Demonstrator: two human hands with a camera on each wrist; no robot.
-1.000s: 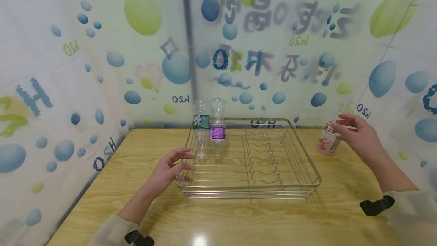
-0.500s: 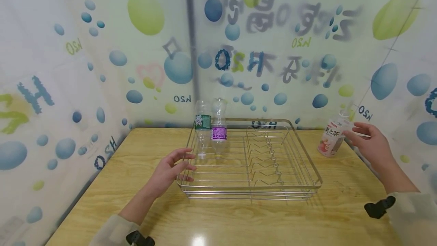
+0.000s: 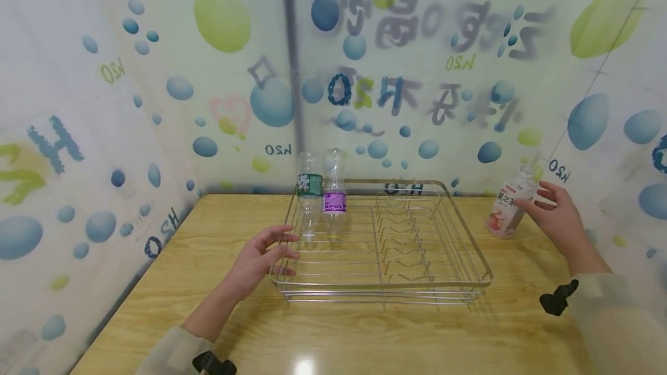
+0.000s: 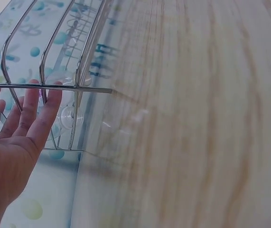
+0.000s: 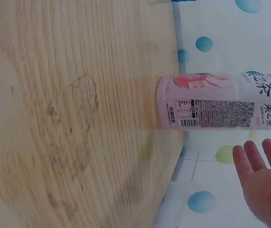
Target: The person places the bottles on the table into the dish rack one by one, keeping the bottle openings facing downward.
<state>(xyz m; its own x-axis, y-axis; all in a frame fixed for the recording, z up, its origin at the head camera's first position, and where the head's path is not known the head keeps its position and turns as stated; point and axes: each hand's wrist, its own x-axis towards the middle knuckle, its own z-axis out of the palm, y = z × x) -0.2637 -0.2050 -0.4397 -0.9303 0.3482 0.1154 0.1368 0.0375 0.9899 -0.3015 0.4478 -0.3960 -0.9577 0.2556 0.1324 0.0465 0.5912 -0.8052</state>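
Note:
A clear plastic bottle with a pink and white label [image 3: 502,213] stands on the table at the right, beyond the rack. My right hand [image 3: 560,219] is beside its upper part, thumb overlapping the label in the head view. In the right wrist view the fingers [image 5: 254,159] are spread and apart from the bottle [image 5: 216,102]. My left hand [image 3: 252,265] is at the left side of a wire dish rack [image 3: 383,285], its extended fingers at the bars. Two empty bottles, one with a green label [image 3: 310,185] and one with a purple label [image 3: 334,202], are inside the rack's left part.
The wooden table [image 3: 406,340] ends at a patterned curtain [image 3: 432,114] behind the rack, with more curtain at both sides. Zigzag wire dividers [image 3: 403,239] fill the rack's right half.
My right hand first drew back to the right from the front of the pink-labelled bottle, then came in again beside it. The left hand and the rack stayed in place.

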